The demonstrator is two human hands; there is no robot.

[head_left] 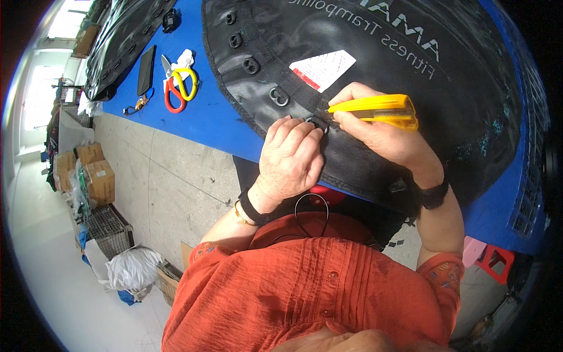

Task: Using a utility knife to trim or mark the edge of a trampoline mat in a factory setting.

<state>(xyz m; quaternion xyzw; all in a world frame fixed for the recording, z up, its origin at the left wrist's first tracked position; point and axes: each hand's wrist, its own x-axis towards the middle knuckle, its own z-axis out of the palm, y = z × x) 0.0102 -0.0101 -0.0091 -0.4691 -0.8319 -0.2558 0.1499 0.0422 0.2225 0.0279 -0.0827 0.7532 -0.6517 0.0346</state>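
Observation:
A round black trampoline mat point(404, 82) with white lettering lies on the blue table, and a row of black plastic loops point(279, 97) on webbing tabs follows its edge. My left hand point(292, 154) is closed at the near edge, its curled fingers pressing on one black loop point(317, 124) and partly hiding it. Just to the right, my right hand point(381, 132) grips yellow-handled thread snips point(375, 107), pen-like. Their dark tip is close to the webbing beside that loop; whether it touches cannot be made out. A white label point(324, 68) with a red strip lies on the mat.
Left on the blue table point(205, 120) are scissors point(179, 85) with red and yellow handles, a black phone point(146, 70) and keys point(139, 104). Another black mat point(120, 44) is at the far left. Cardboard boxes point(99, 181) and a white sack point(135, 268) stand on the floor.

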